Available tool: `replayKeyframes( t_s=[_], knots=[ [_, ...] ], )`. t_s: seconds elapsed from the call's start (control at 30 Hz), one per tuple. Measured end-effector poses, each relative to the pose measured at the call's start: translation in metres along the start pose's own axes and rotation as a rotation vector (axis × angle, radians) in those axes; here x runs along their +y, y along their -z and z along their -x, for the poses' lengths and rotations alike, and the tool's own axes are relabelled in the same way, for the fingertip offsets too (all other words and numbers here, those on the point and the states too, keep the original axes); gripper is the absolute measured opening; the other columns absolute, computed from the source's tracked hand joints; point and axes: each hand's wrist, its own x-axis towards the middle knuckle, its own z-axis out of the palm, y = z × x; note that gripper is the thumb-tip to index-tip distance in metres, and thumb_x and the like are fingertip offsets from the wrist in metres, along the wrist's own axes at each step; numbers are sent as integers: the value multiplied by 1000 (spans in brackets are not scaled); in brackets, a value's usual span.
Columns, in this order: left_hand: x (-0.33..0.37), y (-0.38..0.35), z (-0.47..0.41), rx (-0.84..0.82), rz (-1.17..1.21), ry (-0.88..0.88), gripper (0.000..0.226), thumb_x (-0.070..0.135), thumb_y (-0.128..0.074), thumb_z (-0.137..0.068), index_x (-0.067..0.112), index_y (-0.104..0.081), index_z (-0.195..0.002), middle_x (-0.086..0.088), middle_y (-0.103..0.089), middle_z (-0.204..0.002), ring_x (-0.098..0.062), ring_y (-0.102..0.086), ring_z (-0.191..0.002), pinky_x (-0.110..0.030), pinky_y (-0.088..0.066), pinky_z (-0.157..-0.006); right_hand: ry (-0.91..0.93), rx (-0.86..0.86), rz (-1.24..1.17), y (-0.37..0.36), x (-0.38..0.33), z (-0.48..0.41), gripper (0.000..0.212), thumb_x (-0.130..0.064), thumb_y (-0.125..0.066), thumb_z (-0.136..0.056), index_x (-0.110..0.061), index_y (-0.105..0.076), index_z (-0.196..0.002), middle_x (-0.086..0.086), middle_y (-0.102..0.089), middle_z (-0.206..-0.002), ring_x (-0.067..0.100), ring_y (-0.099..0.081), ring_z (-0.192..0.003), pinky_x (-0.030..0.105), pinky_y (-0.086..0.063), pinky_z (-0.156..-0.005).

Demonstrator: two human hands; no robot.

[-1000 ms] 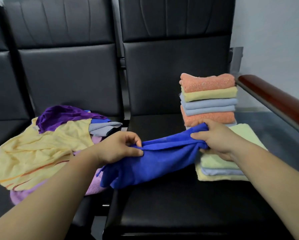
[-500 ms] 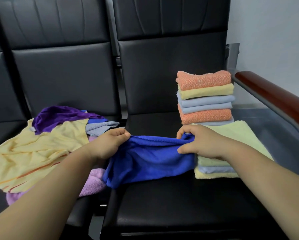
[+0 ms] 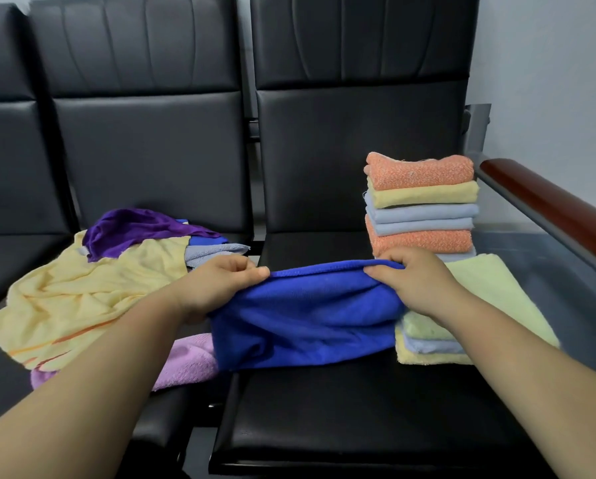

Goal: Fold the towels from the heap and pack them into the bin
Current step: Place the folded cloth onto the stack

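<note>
Now left hand (image 3: 217, 285) and right hand (image 3: 414, 282), pinch grip on blue towel (image 3: 306, 316), seemingly tauter than before.

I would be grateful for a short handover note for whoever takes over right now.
Left hand and right hand each pinch the top edge of the blue towel, spread over the chair seat.
The unfolded heap lies to its left.
Done: a tall folded stack and a low stack at the right.
Left: fold the blue towel, then the heap, and pack all; no bin is in view.
</note>
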Motion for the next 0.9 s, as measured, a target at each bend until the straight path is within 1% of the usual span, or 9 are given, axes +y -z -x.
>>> replayKeyframes(
  t_s=[0.07,0.17,0.27,0.37,0.47,0.57,0.67,0.8,0.9],
  knots=[
    [-2,6,4,-98,66,19,23,36,-76,-76,19,-62,-75,-5,-54,-73,-17,-45,-67,-30,-34,-58,-113,-50,-95,1,1,-1,47,-45,-75,-84,1,-66,-86,7,-67,-75,26,-64,-72,38,-46,-70],
    [-12,16,6,-160,55,69,19,27,-81,-77,15,-66,-80,-8,-60,-76,-20,-50,-71,-31,-38,-66,-302,-89,-302,2,4,-2,34,-31,-77,-91,-1,-75,-106,10,-79,-92,26,-71,-86,38,-53,-82],
    [-17,20,6,-111,13,101,14,20,-73,-93,13,-70,-82,-5,-64,-76,-16,-54,-71,-29,-45,-67,-439,-143,-434,7,4,-3,36,-25,-80,-89,-1,-74,-116,16,-79,-105,28,-73,-94,39,-55,-85],
    [-18,21,5,-55,-125,94,27,26,-63,-100,6,-69,-84,-4,-62,-75,-14,-51,-72,-32,-43,-72,-443,-183,-486,10,3,-4,32,-27,-81,-89,-6,-73,-112,16,-79,-102,36,-75,-102,45,-60,-88],
    [-19,18,4,-8,-161,97,34,29,-58,-103,10,-63,-74,-6,-52,-72,-18,-43,-71,-33,-38,-71,-399,-251,-525,11,1,-1,22,-19,-77,-92,-9,-69,-109,15,-79,-100,30,-76,-91,41,-60,-80],
    [-22,17,3,34,-158,91,37,30,-57,-103,18,-57,-68,-5,-47,-70,-18,-39,-70,-33,-35,-70,-396,-306,-586,11,5,-2,37,-5,-73,-91,-2,-64,-127,19,-76,-117,34,-73,-111,45,-58,-93],
    [-25,19,3,47,-129,96,37,34,-61,-101,19,-59,-67,-4,-49,-68,-18,-42,-70,-34,-37,-71,-432,-240,-591,10,8,-4,38,-5,-71,-93,-1,-64,-130,17,-76,-117,35,-69,-118,48,-56,-101],
    [-22,23,9,-41,-40,98,34,49,-80,-73,18,-65,-71,-6,-55,-70,-18,-48,-68,-33,-39,-67,-429,-92,-596,8,10,-7,34,-26,-76,-93,-6,-72,-120,14,-78,-111,34,-71,-113,52,-55,-103],
    [-23,32,11,-92,-8,127,60,56,-94,-46,13,-69,-78,-9,-64,-74,-19,-56,-69,-31,-46,-65,-377,-63,-582,7,7,-6,31,-31,-75,-95,-9,-72,-116,12,-79,-108,31,-74,-105,51,-58,-98]
  ],
)
